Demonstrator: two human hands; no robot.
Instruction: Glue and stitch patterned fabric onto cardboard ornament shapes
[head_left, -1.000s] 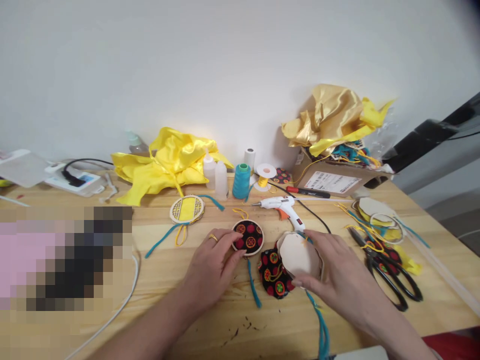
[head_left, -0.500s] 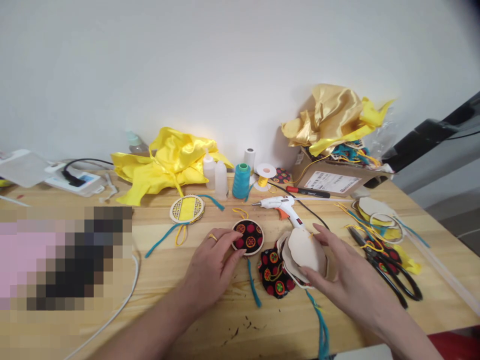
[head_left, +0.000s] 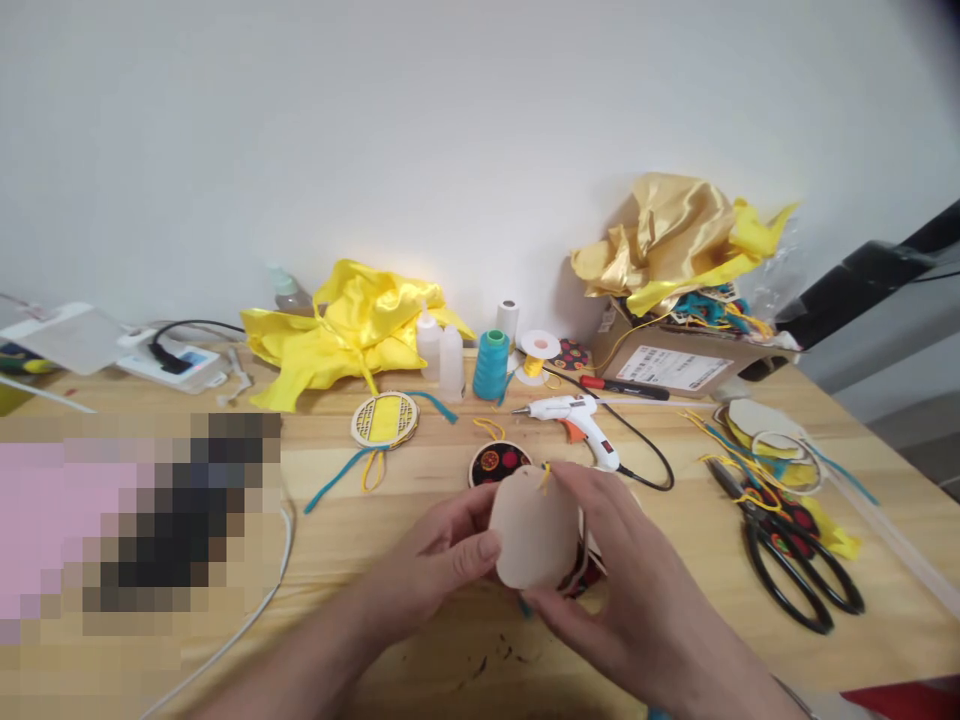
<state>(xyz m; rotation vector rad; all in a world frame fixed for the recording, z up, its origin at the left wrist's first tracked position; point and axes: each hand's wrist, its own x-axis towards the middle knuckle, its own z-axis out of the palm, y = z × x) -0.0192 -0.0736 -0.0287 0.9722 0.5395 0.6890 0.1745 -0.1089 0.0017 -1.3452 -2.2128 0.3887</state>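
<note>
Pinching the near side of a pale disc, the left hand is pressing its thumb onto the left rim, while the right hand's grip is spanning the right edge. Behind, a patterned hoop is lying partly covered; the glue gun is resting beyond, the scissors well apart rightward on the surface.

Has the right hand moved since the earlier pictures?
Yes, leftward: judged against the white glue gun, the right hand now sits farther left, nearer the left hand.
</note>
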